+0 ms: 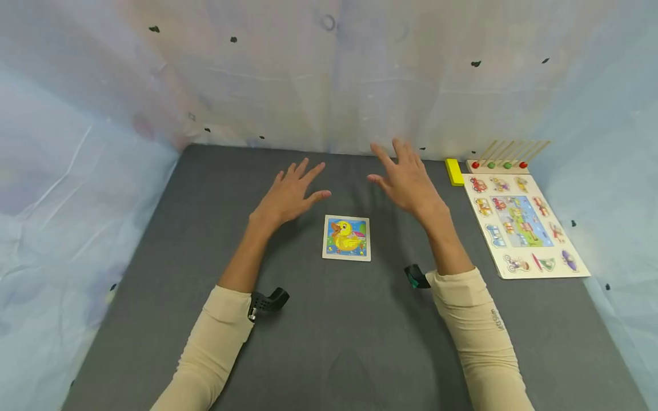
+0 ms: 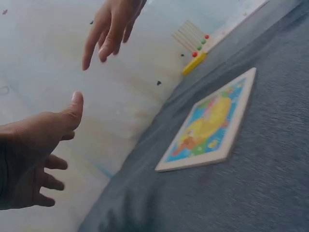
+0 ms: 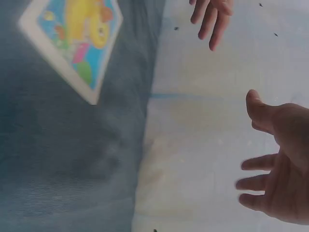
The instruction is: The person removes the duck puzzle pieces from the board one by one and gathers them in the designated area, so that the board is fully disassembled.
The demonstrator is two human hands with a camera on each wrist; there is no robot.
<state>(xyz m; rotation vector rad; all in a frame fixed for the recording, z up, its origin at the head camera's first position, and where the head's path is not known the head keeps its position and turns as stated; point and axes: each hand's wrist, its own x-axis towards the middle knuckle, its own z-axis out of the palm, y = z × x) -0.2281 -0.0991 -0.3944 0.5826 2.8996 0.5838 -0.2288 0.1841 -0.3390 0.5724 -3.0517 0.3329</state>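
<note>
A small square duck puzzle [image 1: 346, 238] with a pale wooden frame lies flat on the dark grey table, between the two forearms. Up and to its left hovers my left hand [image 1: 289, 195], fingers spread and nothing in them. My right hand [image 1: 408, 180] is raised above the table on the other side, also with fingers apart and holding nothing. In the left wrist view the puzzle [image 2: 207, 125] shows at a slant, well away from the left hand [image 2: 41, 150]. The right wrist view catches one corner of it, apart from the right hand [image 3: 285, 154].
On the right lies a large wooden picture board [image 1: 483, 228] with vehicle and toy pictures. Behind it are a rack of thin sticks with red and green beads [image 1: 492, 165] and a yellow block [image 1: 454, 172]. Pale sheeting [image 1: 308, 85] hangs around the table [image 1: 319, 354].
</note>
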